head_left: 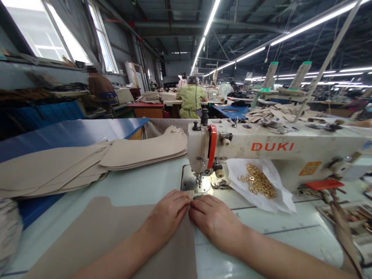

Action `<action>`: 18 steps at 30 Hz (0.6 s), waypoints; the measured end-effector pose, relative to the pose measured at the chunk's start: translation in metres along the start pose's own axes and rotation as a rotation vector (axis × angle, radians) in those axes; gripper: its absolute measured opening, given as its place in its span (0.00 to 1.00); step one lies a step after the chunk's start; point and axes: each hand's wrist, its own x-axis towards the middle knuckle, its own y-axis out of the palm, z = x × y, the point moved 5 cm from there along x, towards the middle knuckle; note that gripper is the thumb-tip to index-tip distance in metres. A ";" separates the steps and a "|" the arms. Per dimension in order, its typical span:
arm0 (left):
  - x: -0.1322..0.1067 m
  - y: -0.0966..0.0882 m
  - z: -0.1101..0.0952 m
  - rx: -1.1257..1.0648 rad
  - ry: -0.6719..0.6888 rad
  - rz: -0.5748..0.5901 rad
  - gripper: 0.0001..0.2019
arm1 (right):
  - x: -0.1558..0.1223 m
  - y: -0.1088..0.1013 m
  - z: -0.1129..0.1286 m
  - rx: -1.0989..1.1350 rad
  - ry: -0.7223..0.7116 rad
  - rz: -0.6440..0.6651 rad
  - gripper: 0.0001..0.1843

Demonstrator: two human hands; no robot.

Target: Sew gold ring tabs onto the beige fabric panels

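Note:
A large beige fabric panel (116, 232) lies on the pale table, its narrow corner reaching toward the needle of the sewing machine (221, 139). My left hand (171, 211) rests on this panel, fingers pressed together at its corner. My right hand (213, 219) meets it from the other side, fingers curled in and closed at the panel's edge. The fingertips of both hands nearly touch, just in front of the lit needle plate (205, 185). What lies right under the fingertips is hidden.
Stacked beige panels (145, 151) lie at the left beyond my hands. Gold-coloured metal rings (258, 182) sit on white paper (236, 170) under the machine arm. A tray of small parts (360, 217) stands at the far right. Co-workers (190, 97) sit farther back.

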 end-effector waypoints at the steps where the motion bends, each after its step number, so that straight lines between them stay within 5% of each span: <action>1: -0.001 0.000 0.000 -0.005 -0.006 0.004 0.08 | 0.000 0.000 0.000 -0.010 0.001 0.004 0.05; 9: 0.002 -0.006 -0.005 -0.027 -0.055 0.006 0.09 | 0.004 0.000 -0.001 -0.052 -0.027 0.014 0.03; 18: 0.026 0.014 0.006 -0.004 -0.004 -0.054 0.08 | 0.004 -0.002 -0.032 -0.118 -0.019 0.074 0.03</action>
